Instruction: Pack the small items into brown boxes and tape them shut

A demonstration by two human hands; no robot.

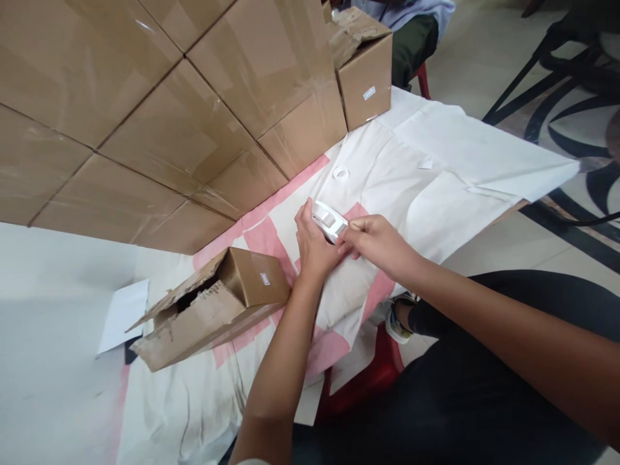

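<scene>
Holds a white case point(329, 219) in the left hand point(314, 244), clamped about its side, over the white cloth point(387, 155). Meets its right end with the curled fingers of the right hand point(376, 242); cannot tell whether pinched on it or only touching. Includes a white ring point(335, 173) on the cloth beyond, an open carton point(213, 316) at left and stacked cartons point(165, 123) behind

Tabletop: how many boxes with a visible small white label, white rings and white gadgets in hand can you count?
Labelled: 2, the near box and the far box
White ring: 1
White gadget, in the left hand: 1
Total: 4
</scene>
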